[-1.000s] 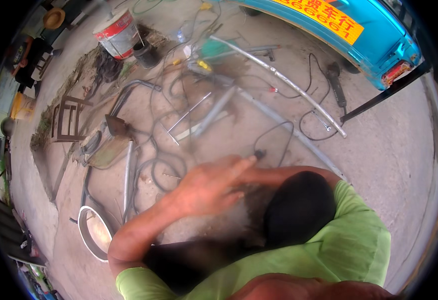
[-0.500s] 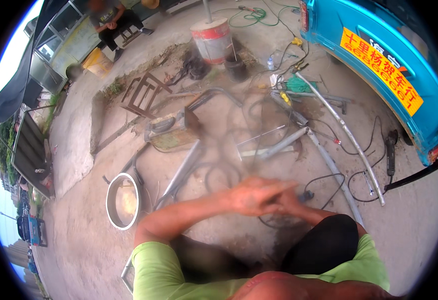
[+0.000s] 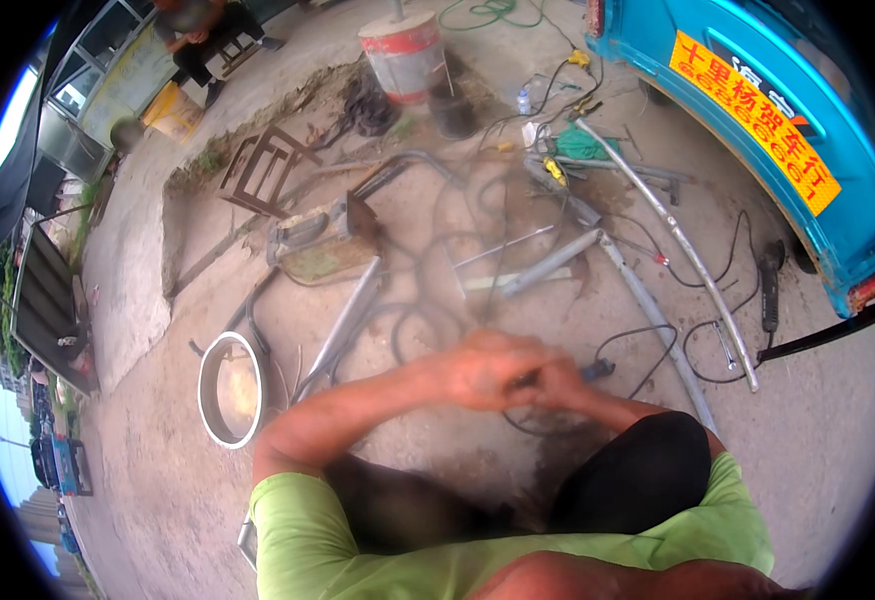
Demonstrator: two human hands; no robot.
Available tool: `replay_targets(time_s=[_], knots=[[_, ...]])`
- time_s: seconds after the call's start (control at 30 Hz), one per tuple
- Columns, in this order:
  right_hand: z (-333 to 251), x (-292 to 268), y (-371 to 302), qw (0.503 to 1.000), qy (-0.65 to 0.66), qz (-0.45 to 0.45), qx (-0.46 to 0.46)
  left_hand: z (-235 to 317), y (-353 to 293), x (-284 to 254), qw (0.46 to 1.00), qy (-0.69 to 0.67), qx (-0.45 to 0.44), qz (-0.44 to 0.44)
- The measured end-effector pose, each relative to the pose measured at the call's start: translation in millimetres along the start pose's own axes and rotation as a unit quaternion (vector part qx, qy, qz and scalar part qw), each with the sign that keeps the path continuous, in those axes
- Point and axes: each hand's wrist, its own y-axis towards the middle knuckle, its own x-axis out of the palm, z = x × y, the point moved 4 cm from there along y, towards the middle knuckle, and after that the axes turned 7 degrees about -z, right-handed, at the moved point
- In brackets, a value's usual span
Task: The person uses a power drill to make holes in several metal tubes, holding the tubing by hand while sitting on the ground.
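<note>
My left hand (image 3: 488,371) and my right hand (image 3: 558,380) meet in front of my knees, both with curled fingers. A small dark spot shows between them; whether it is a thing they hold or only shadow I cannot make out. Just right of my right hand, a blue connector (image 3: 596,371) on a black cable lies on the ground. Beyond the hands is a frame of grey metal pipes (image 3: 550,265), with a thin rod (image 3: 503,247) beside it. Another grey pipe (image 3: 343,325) slants on the ground left of the hands.
A round pale-rimmed basin (image 3: 205,392) stands at left, near a worn metal box (image 3: 323,255) and a wooden chair frame (image 3: 258,180). A long pipe (image 3: 673,225) and an angle grinder (image 3: 771,285) lie at right by a blue vehicle (image 3: 648,50). Black cables cross the ground. A person (image 3: 198,38) sits far left.
My fingers, stretched toward the right before, are now curled in, and the hands remain together. The whole scene has shifted slightly left and up in view.
</note>
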Motion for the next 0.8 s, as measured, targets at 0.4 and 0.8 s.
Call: replay_targets(time_s=[0.4,0.8], knots=[[-6,1,-2,0.997,-0.068,0.031,-0.019,-2,-21,-89,0.967,0.012,-0.061,0.249],[0,-1,-4,0.997,-0.081,0.017,-0.005,54,-65,-237,0.815,-0.296,0.309,0.390]])
